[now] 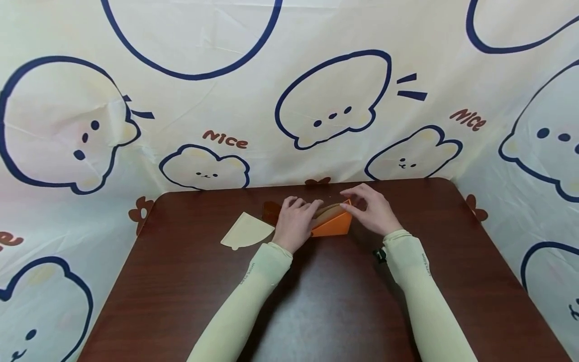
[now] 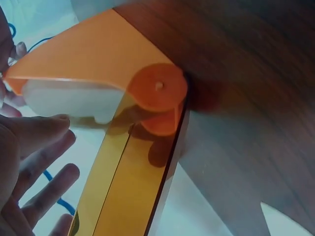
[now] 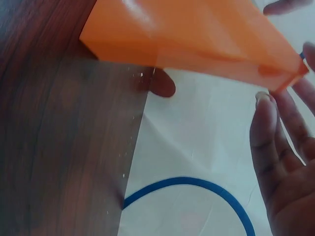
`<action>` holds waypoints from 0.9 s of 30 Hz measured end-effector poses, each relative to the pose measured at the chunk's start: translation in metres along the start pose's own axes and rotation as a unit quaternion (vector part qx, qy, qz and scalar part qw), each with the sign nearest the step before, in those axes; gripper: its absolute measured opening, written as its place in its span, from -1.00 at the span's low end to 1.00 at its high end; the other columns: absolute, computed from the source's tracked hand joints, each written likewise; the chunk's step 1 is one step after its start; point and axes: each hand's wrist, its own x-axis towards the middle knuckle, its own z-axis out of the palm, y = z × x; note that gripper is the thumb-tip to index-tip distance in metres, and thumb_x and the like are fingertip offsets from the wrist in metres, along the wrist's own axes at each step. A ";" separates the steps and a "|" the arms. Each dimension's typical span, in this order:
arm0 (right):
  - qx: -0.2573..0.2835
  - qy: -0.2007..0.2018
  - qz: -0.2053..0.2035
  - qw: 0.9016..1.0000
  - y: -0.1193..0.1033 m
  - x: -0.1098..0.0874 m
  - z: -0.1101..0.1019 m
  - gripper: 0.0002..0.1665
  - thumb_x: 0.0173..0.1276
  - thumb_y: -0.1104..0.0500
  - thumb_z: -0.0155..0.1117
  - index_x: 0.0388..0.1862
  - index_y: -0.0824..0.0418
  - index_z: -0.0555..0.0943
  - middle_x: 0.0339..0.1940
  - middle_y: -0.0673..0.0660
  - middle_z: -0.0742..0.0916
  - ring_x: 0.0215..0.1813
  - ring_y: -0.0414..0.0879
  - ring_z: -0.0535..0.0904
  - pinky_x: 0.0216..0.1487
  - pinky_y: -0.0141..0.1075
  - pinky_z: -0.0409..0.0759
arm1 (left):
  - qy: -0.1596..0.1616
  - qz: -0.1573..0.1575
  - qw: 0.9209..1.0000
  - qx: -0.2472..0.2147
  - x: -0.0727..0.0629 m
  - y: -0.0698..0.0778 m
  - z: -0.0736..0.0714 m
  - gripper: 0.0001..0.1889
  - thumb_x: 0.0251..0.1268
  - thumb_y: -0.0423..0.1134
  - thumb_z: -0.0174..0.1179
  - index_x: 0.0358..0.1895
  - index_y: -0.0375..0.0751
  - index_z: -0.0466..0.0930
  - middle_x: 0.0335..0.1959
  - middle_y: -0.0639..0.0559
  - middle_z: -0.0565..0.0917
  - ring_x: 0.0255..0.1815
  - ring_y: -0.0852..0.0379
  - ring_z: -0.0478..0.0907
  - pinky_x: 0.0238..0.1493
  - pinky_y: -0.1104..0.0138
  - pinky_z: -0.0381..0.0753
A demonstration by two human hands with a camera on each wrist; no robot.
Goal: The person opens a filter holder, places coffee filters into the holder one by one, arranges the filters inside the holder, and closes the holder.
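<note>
An orange box (image 1: 332,225) with a hinged, see-through amber lid (image 2: 133,182) stands near the back of the table, its lid swung to the left. Inside sits a pale stack that looks like paper filters (image 2: 64,101). My left hand (image 1: 294,221) reaches over the box's hinge end, thumb tip right at the stack's edge and fingers spread. Around the box's raised right corner lies my right hand (image 1: 373,211), its thumb (image 3: 266,115) beside the corner and its fingers loosely bent. Left of the box lies a cream, fan-shaped paper filter (image 1: 246,232).
The dark wooden table (image 1: 334,301) has rounded back corners. Behind and beside it hangs a pale cloth (image 1: 253,110) with cartoon outlines. A dark wrist camera (image 1: 380,255) sits at my right sleeve (image 1: 409,264).
</note>
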 end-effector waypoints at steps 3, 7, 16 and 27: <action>-0.004 -0.006 0.005 1.000 0.001 -0.001 -0.005 -0.44 0.37 0.00 0.50 0.31 0.02 0.63 0.04 0.05 0.70 -0.07 -0.04 0.60 -0.03 -0.12 0.68 | 0.004 0.005 1.000 0.003 -0.001 -0.003 -0.005 -0.43 0.28 -0.14 0.47 0.35 0.09 0.52 0.03 0.14 0.82 0.01 0.11 0.66 0.44 0.08 0.39; -0.004 -0.020 0.002 1.000 0.002 -0.003 -0.007 -0.37 0.30 0.01 0.56 0.34 -0.01 0.61 0.05 0.03 0.70 -0.08 -0.07 0.60 -0.10 -0.20 0.68 | 0.015 0.009 1.000 -0.007 -0.003 -0.007 -0.010 -0.45 0.29 -0.15 0.46 0.34 0.07 0.54 0.03 0.13 0.82 0.00 0.10 0.66 0.42 0.09 0.42; -0.005 -0.040 -0.002 0.999 0.002 -0.004 -0.002 -0.53 0.33 0.09 0.53 0.22 0.06 0.70 0.02 0.04 0.71 -0.06 -0.03 0.59 0.04 -0.10 0.64 | 0.061 0.003 0.997 -0.036 -0.014 -0.022 -0.025 -0.55 0.35 -0.19 0.41 0.28 0.01 0.60 -0.02 0.09 0.83 0.01 0.07 0.69 0.32 0.10 0.51; 0.012 -0.050 0.007 0.999 0.002 -0.002 -0.001 -0.51 0.37 0.11 0.50 0.26 0.11 0.68 0.05 0.08 0.70 -0.07 0.01 0.58 0.01 -0.05 0.65 | 0.100 -0.052 0.991 -0.071 -0.042 -0.062 -0.041 -0.67 0.52 -0.08 0.24 0.24 -0.02 0.64 0.08 0.03 0.78 0.07 0.00 0.64 0.18 0.10 0.62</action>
